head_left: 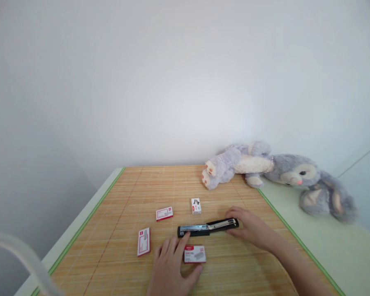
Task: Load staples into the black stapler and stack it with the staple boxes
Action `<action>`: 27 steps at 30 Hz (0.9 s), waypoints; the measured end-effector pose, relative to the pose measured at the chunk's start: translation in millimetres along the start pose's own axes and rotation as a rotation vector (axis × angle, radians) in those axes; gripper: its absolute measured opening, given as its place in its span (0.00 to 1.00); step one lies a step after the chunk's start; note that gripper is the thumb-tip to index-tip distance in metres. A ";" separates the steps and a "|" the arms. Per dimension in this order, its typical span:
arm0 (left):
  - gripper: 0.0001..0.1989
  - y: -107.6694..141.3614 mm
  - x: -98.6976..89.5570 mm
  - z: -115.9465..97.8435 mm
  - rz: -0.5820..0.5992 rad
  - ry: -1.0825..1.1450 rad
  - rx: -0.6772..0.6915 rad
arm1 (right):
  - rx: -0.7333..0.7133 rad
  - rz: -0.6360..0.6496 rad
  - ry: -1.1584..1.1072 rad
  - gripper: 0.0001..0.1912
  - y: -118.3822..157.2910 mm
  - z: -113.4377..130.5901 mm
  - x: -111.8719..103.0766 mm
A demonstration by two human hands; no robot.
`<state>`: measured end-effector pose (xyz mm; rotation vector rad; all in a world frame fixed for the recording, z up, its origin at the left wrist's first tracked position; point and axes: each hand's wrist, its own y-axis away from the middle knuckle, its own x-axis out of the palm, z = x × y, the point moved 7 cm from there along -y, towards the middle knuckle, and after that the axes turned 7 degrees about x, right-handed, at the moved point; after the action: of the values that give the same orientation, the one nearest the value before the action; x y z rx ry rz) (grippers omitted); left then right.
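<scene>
A black stapler (193, 230) lies unfolded on the bamboo mat, its metal staple channel facing up. My right hand (245, 226) grips its right end between thumb and fingers. My left hand (171, 265) is open, palm down, thumb apart from the fingers. Its index fingertip reaches the near edge of the stapler's left end. Between that index finger and thumb lies a red and white staple box (195, 254), with the thumb tip at its lower edge; whether the thumb touches it I cannot tell.
Two flat red and white boxes, a left box (144, 241) and a farther box (164, 213), lie left of the stapler. A small white box (196, 206) with a stapler picture stands behind it. A grey plush rabbit (253, 164) lies back right. A blurred white curved object (21, 255) crosses the lower left.
</scene>
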<state>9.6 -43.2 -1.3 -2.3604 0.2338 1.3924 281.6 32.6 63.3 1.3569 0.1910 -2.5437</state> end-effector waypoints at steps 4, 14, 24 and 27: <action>0.33 -2.0 1.7 -1.3 -0.020 0.001 -0.008 | -0.010 0.128 -0.253 0.11 -10.1 4.0 0.4; 0.27 -3.6 4.2 0.7 -0.071 -0.002 -0.019 | -0.170 0.040 -0.398 0.08 -41.2 92.7 61.6; 0.13 3.0 -7.9 1.0 -0.133 -0.075 -0.051 | -0.149 -0.021 -0.329 0.10 -34.5 80.0 79.4; 0.15 14.6 -32.9 23.0 -0.351 -0.257 -0.310 | -0.135 -0.039 -0.354 0.08 -27.4 71.8 75.2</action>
<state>-29.9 -48.8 13.7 -2.2716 -0.4764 1.6181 176.5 30.3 40.9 0.8457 0.3155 -2.6944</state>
